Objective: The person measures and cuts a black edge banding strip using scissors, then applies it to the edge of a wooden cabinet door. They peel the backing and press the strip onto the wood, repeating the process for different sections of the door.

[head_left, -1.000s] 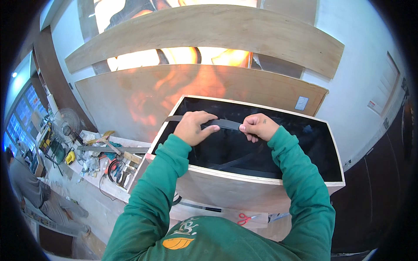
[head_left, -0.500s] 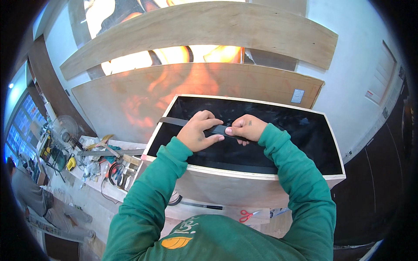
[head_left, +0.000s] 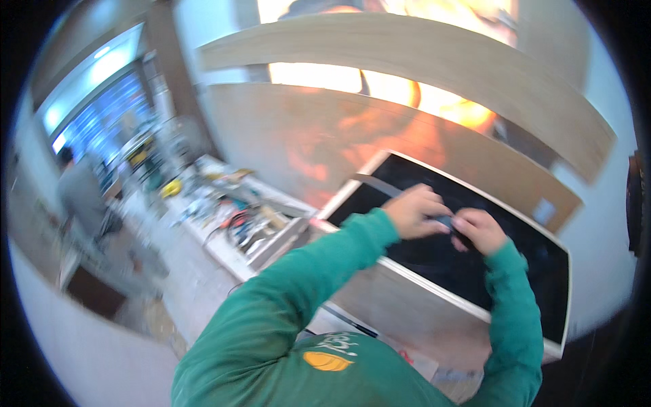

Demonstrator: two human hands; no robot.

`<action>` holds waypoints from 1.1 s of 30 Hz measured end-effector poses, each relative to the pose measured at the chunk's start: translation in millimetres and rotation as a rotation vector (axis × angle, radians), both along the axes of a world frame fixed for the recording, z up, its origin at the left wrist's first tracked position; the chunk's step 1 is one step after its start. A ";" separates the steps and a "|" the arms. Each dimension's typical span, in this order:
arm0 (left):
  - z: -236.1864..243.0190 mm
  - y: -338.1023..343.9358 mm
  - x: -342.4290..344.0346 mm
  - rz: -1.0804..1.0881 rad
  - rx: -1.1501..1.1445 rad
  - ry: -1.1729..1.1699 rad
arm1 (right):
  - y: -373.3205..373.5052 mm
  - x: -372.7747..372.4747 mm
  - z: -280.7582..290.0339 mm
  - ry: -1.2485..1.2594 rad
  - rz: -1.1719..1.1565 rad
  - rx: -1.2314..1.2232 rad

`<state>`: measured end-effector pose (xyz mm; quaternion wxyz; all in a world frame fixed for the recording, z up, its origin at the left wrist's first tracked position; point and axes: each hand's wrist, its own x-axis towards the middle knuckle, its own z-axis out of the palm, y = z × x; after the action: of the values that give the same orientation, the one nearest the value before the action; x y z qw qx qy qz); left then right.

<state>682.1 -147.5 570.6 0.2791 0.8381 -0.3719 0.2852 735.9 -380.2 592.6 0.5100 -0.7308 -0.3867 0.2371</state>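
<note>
We lose the dark strip [head_left: 376, 184] behind the left hand [head_left: 415, 210] above the box [head_left: 413, 298], and can't make out its end by the right hand [head_left: 480, 232]. Left of the box, the clutter on the table [head_left: 213, 247] is mush to us, and the person [head_left: 85, 197] farther left is a blur too. On the box's near side a red thing [head_left: 405, 356] mostly hides behind the green shirt [head_left: 393, 383]. Beyond the box, the top edge chops off the glowing panel [head_left: 380, 6].

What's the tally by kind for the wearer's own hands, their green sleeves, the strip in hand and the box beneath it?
Hands: 2 (left hand, right hand)
Green sleeves: 2
Dark strip: 1
Open-topped box: 1
Total: 6
</note>
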 end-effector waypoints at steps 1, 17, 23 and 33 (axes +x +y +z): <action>0.2 -1.0 1.2 -0.020 -0.011 -0.027 | -1.8 -1.6 2.6 0.012 0.018 0.017; -6.4 19.1 3.9 0.356 -0.115 0.049 | -30.3 27.2 -11.4 -0.007 -0.200 0.001; 0.5 29.6 7.3 0.556 -0.308 0.146 | -63.9 53.6 -13.1 -0.023 -0.259 0.009; 15.1 7.8 1.1 0.632 -0.353 -0.408 | -78.1 64.4 -5.0 -0.025 -0.317 -0.020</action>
<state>683.3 -139.7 585.7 0.2376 0.7766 -0.0897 0.5765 800.3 -458.3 587.6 0.5290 -0.7906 -0.2704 0.1484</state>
